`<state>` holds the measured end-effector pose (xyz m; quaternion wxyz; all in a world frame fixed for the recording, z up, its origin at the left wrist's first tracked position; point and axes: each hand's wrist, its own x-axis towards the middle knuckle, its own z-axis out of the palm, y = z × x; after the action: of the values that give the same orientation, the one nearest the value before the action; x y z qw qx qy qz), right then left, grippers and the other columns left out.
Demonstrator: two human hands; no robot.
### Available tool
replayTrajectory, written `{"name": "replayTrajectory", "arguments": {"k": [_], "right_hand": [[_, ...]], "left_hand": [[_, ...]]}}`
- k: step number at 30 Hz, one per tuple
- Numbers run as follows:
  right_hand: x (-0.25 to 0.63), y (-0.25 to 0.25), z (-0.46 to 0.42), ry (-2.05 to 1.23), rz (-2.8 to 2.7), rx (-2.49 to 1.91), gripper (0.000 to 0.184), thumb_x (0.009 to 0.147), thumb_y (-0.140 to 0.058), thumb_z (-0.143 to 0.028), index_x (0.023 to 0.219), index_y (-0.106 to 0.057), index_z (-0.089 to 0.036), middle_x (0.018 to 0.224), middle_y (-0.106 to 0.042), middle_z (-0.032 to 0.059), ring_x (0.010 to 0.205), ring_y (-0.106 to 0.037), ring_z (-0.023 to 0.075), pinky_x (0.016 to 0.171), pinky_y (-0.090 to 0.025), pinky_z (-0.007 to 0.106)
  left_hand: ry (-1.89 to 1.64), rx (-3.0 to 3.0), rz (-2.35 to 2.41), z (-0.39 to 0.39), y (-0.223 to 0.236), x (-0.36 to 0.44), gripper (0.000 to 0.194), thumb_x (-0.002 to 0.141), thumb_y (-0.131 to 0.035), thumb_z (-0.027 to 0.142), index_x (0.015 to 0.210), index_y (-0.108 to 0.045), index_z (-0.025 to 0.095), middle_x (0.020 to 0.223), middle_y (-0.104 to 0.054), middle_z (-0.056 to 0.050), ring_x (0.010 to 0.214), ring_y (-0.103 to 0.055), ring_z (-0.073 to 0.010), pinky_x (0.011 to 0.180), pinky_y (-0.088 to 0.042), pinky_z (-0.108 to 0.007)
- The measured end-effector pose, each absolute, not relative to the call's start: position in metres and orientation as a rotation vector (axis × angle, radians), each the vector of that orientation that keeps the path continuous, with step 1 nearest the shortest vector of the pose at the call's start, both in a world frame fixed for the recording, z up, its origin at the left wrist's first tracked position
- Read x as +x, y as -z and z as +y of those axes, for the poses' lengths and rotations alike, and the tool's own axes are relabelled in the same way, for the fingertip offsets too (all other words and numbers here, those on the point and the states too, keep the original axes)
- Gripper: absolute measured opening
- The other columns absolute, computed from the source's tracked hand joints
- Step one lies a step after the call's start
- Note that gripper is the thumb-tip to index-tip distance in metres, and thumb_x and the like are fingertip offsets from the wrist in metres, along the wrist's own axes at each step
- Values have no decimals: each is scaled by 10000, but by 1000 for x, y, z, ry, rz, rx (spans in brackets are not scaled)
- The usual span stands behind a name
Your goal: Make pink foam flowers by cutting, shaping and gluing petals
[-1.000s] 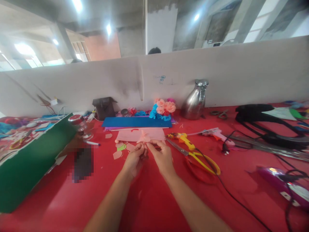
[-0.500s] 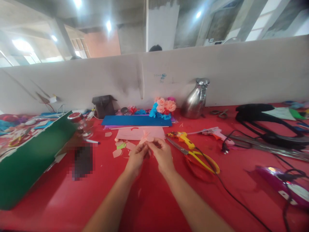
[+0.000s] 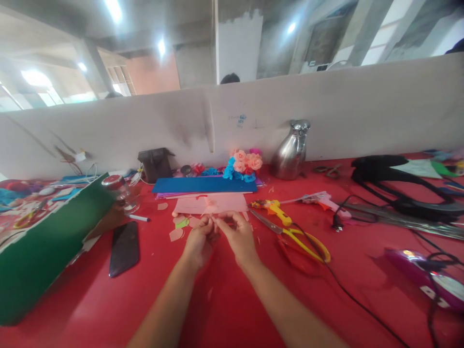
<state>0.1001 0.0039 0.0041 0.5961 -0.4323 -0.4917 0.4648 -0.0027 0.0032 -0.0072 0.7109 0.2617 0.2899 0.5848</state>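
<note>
A small pink paper flower (image 3: 209, 207) with loose petals sits at my fingertips, partly lost against the pink sheet behind it. My left hand (image 3: 199, 241) is closed, pinching the flower's base between thumb and fingers. Against that same base press the thumb and fingertip of my right hand (image 3: 237, 238), with its other fingers curled above. The exact grip is blurred. Under and beyond my hands lie a pink sheet (image 3: 184, 205), cut pink petals (image 3: 176, 235) and a green scrap (image 3: 182, 223).
Yellow-handled scissors (image 3: 304, 244) and a yellow glue gun (image 3: 277, 210) lie right, beside a pink glue gun (image 3: 321, 198). A phone (image 3: 124, 249), glass jar (image 3: 125, 195) and green box (image 3: 47, 256) are left. Behind are blue sheets (image 3: 203, 185), finished flowers (image 3: 246, 162) and a metal jug (image 3: 290, 152).
My hands have shifted slightly left and down with the flower. My right fingers have lifted and bent more, and the flower has turned less broad to view.
</note>
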Motion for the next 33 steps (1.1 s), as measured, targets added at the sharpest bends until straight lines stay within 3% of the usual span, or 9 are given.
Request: {"name": "replayTrajectory", "arguments": {"k": [17,26,33], "right_hand": [[103,-5,6,-1054,-1146,-1063,67,669,-605,-228,714,-636,-189,706,-659,6,688,-601,159,686,-457,284],[111,-15,4,-1190,-1118,-809,85,677,-657,-249,753,-642,-212,737,-633,-11,719,-578,144,674,-446,259],[111,-11,3,-1058,-1211,-839,158,722,-647,-283,865,-623,-220,825,-623,14,763,-569,156,709,-455,279]], "left_hand": [[-1271,687,772,-2,-3,-4,319,772,-591,453,683,-511,157,540,-422,37,471,-296,-60,481,-270,-192],[-1311,884,756,-4,0,-4,260,722,-630,359,633,-506,150,550,-419,21,523,-334,-84,517,-232,-242],[-1379,869,776,-6,-5,-2,175,726,-615,310,700,-522,164,516,-417,41,498,-334,-81,513,-225,-241]]}}
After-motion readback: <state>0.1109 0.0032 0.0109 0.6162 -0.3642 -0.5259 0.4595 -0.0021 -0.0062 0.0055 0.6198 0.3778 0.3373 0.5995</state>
